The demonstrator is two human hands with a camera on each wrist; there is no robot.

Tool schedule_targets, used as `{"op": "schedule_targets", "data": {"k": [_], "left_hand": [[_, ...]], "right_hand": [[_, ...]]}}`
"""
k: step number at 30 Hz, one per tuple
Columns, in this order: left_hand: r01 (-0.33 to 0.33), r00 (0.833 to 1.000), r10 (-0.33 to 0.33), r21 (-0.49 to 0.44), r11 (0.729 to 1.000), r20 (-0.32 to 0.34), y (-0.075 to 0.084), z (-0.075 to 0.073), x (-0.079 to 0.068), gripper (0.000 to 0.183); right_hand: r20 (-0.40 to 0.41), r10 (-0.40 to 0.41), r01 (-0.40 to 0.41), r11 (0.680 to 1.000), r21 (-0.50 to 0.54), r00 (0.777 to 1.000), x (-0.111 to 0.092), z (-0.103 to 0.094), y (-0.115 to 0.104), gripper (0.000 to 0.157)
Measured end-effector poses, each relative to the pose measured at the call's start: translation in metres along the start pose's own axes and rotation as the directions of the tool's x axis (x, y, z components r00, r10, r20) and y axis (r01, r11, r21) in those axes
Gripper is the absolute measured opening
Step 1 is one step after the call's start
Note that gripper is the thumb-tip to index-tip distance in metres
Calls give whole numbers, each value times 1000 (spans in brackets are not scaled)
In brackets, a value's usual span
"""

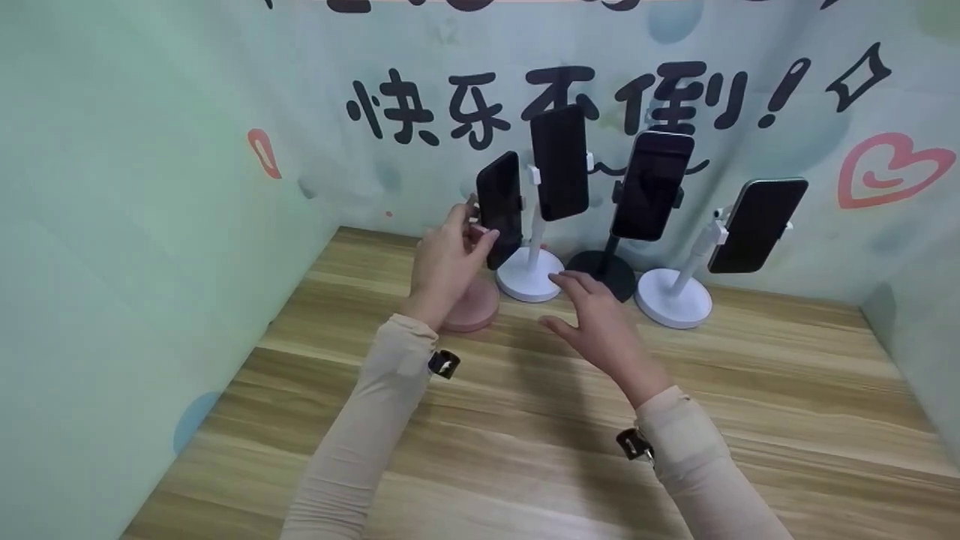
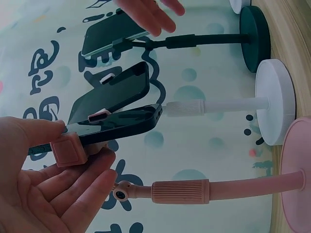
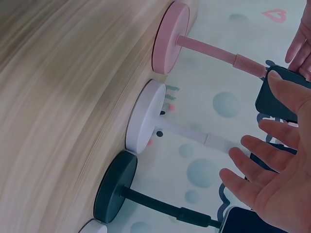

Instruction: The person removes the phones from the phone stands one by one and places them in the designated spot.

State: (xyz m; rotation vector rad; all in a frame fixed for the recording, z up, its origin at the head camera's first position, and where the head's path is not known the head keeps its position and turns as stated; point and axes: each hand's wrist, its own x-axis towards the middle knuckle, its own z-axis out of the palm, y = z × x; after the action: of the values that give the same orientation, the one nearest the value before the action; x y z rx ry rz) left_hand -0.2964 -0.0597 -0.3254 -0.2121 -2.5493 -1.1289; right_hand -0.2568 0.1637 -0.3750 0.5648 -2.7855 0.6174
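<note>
1. Left of centre in the head view, the left hand [image 1: 446, 259] grasps the leftmost phone [image 1: 500, 202] at its pink clamp [image 2: 69, 149]; the left wrist view shows thumb above, fingers below. Some fingertips are hidden in the head view.
2. Beneath, the pink stand [image 1: 476, 307] shows only part of its base, the hand and forearm covering the rest; its stem shows in both wrist views.
3. At upper centre, the second phone [image 1: 561, 161] sits on a white stand [image 1: 529, 281], partly overlapped by the leftmost phone in the left wrist view.
4. Right of centre, the right hand [image 1: 600, 326] is released, fingers apart, covering part of the black stand's base [image 1: 616, 277].
5. Above, the third phone [image 1: 652, 187] is cut off at the right wrist view's bottom edge.
6. Farther right, the fourth phone [image 1: 759, 225] tilts on another white stand [image 1: 673, 300], barely entering the wrist views.
7. Lettering [image 1: 349, 6] is cropped along the top edge.
</note>
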Motion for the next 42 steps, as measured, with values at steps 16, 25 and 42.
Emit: {"op": "schedule_targets", "data": {"k": [16, 25, 42], "left_hand": [[-31, 999, 33, 55, 998, -25, 1, 2, 0, 35], [-26, 999, 28, 61, 998, -26, 1, 2, 0, 33], [-71, 995, 76, 68, 995, -64, -2, 3, -1, 30]], "right_hand": [[-69, 2, 2, 999, 50, 998, 19, 3, -20, 63], [-110, 11, 0, 995, 97, 994, 29, 8, -26, 67], [-103, 98, -72, 971, 229, 990, 53, 16, -37, 76]]}}
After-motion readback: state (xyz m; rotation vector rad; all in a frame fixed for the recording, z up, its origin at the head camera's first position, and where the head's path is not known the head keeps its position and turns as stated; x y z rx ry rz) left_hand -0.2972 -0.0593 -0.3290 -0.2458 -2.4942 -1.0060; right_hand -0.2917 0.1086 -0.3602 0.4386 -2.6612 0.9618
